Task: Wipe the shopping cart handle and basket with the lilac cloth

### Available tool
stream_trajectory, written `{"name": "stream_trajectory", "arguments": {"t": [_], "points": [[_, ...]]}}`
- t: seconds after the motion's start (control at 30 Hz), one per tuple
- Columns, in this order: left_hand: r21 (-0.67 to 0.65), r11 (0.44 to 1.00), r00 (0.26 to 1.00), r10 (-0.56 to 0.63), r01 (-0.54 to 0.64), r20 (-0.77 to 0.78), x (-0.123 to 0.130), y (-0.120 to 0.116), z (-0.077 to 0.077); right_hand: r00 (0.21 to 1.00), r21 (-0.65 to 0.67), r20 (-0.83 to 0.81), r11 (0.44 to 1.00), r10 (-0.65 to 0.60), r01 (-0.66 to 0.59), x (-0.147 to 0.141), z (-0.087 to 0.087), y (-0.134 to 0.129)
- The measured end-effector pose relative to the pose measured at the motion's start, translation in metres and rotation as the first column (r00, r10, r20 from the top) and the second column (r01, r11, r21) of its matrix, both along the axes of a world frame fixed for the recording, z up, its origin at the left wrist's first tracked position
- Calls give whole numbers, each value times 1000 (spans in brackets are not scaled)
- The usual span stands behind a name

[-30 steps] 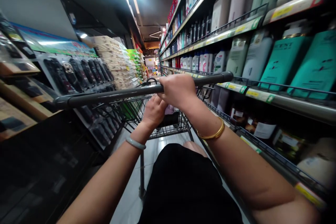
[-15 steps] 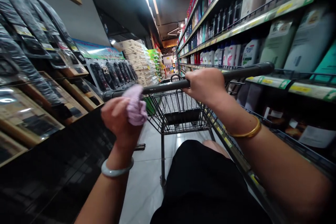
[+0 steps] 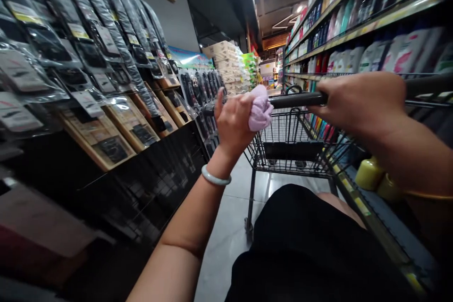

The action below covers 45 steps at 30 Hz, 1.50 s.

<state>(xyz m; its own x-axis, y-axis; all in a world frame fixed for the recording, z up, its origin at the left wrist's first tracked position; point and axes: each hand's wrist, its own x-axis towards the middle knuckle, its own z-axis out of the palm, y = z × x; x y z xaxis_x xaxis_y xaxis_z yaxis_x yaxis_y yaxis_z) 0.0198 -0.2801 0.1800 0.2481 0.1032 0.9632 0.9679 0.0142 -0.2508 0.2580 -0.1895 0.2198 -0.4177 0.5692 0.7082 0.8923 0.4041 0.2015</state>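
A black wire shopping cart [image 3: 293, 151] stands in front of my legs, with its dark handle [image 3: 297, 99] running across the view. My right hand [image 3: 364, 104] is wrapped round the right part of this handle. On its left part lies my left hand [image 3: 235, 120], closed with a crumpled lilac cloth [image 3: 261, 109] bunched at the thumb side; one finger sticks up. Whether the left fingers also grip the handle is hard to tell. Only wire mesh and a dark panel show in the near part of the cart.
Belts in plastic wrap [image 3: 99, 23] and boxed goods [image 3: 120, 127] line the display on the left. Shelves of bottles [image 3: 371, 56] run along the right, with yellow containers [image 3: 370, 173] low down. Stacked cartons [image 3: 224, 63] stand farther along the aisle, over a pale tiled floor [image 3: 226, 212].
The view has turned left, so the cart and both hands appear farther right. More of the belt display shows. Both hands stay at the handle, the lilac cloth still in the left one.
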Motion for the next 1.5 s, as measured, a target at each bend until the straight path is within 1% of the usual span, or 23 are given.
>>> {"name": "stream_trajectory", "arguments": {"t": [0.1, 0.2, 0.23, 0.33, 0.43, 0.5, 0.57, 0.63, 0.67, 0.73, 0.8, 0.87, 0.93, 0.97, 1.0, 1.07, 1.13, 1.17, 1.27, 1.33, 1.37, 1.43, 1.5], "points": [[65, 997, 994, 23, -30, 104, -18, -5, 2, 1000, -11, 9, 1000, 0, 0, -2, -1, 1], [142, 987, 969, 40, -76, 244, -15, -2, -5, 1000, -15, -8, 1000, -18, 18, -8, -2, 2], [132, 988, 970, 46, -80, 239, -7, 0, -9, 999, -14, -12, 999, -32, 32, -10, -2, 2], [-24, 1000, 999, 11, -9, 49, 13, 7, -18, 999, -3, 0, 999, -55, 55, -12, -4, 4], [-111, 994, 1000, -16, 13, -22, 6, 5, -16, 999, 21, 23, 999, -36, 35, -10, -6, 5], [-116, 993, 998, -14, 21, 59, -14, 0, -11, 999, 33, 31, 999, -35, 34, -10, -7, 3], [-49, 999, 968, 23, -11, 248, -34, -5, -9, 998, 37, 34, 998, -45, 44, -12, -7, 0], [12, 997, 913, 63, -74, 404, -43, -7, -13, 998, 22, 29, 998, -58, 57, -16, -6, -3], [16, 995, 899, 81, -97, 431, -42, -7, -18, 998, 4, 25, 998, -63, 63, -18, -5, -4], [-17, 995, 922, 99, -100, 374, -32, -6, -27, 998, -21, 7, 998, -64, 64, -21, -4, -4], [-40, 998, 969, 58, -50, 241, -19, -3, -29, 999, -1, -24, 999, -37, 37, -21, -2, -3], [-44, 998, 993, -37, 43, 114, -10, 0, -21, 999, 45, -45, 999, 14, -12, -18, -1, -2], [-62, 991, 992, -119, 122, 38, -11, 6, -4, 997, 79, -48, 996, 53, -49, -14, 0, 1], [-65, 989, 990, -133, 136, 42, -14, 9, 7, 997, 88, -47, 994, 64, -60, -13, 0, 2], [-43, 990, 988, -132, 136, 84, -18, 13, 16, 996, 96, -49, 993, 72, -67, -13, 0, 3], [55, 993, 960, -115, 105, 255, -20, 19, 31, 995, 104, -56, 991, 88, -82, -13, 0, 6], [108, 991, 921, -117, 82, 371, -13, 23, 34, 992, 106, -65, 989, 108, -101, -15, 0, 6], [91, 992, 924, -119, 92, 363, -6, 23, 31, 990, 107, -72, 988, 118, -110, -16, 0, 6], [-55, 991, 977, -111, 123, 182, 21, 21, 17, 986, 109, -86, 986, 139, -130, -17, 0, 4], [-104, 989, 986, -88, 104, 143, 33, 21, 18, 986, 112, -86, 985, 141, -132, -15, 0, 4], [-129, 988, 984, -62, 84, 166, 37, 22, 24, 987, 113, -81, 985, 141, -132, -14, 0, 4], [-229, 973, 969, 19, 39, 247, 39, 28, 44, 988, 114, -72, 985, 140, -131, -11, 1, 5], [-369, 930, 937, 135, -6, 323, 41, 34, 67, 987, 116, -71, 984, 143, -134, -10, 2, 5]]}}
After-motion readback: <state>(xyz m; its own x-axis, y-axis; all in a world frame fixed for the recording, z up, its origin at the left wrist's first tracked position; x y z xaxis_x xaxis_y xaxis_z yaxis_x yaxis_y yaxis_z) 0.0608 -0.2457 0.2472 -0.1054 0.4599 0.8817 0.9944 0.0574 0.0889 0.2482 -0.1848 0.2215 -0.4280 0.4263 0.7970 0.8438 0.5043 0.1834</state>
